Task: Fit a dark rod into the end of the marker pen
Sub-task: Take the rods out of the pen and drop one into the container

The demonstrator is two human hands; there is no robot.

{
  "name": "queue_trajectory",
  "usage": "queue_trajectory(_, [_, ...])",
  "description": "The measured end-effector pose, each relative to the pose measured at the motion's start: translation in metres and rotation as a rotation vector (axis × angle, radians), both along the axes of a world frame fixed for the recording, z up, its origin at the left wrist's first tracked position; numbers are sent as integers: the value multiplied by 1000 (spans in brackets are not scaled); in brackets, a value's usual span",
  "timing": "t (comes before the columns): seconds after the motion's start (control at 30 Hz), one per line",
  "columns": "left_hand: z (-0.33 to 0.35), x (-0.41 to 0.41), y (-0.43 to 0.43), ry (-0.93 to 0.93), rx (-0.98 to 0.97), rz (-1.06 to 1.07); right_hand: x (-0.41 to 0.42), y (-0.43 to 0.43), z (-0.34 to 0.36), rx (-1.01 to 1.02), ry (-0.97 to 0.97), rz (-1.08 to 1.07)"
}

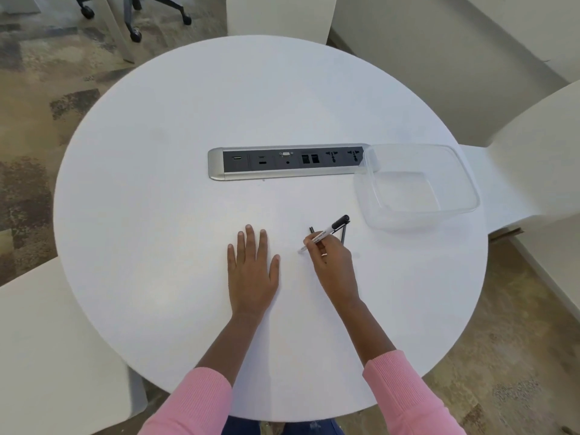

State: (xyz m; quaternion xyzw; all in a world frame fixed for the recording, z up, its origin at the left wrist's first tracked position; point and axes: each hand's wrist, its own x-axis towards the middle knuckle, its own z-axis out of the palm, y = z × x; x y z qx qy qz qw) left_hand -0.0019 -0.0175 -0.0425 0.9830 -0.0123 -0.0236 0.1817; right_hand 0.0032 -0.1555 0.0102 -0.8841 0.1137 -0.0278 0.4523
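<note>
Marker pen: white barrel, black cap, tilted above the round table; our right hand pinches it. Dark rods lie beneath. Our left hand rests flat, fingers spread

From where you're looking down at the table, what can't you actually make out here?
Head view only:
- Dark rods: partly behind the right hand and marker pen; their count is unclear.
- Marker pen's label: too small to read.
- Marker pen's near end: too small to tell whether it is open.
- Clear plastic container: covers the right end of the socket panel.
- Left hand: flat on the table, palm unseen.
</note>
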Motion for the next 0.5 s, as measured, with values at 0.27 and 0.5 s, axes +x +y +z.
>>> queue_trajectory(0.27, [3,0,-1,0,18,11,-2,-1,2,-32,4,6])
queue_trajectory(0.5, [4,-1,-1,-6,7,17,-3,2,2,-108,42,72])
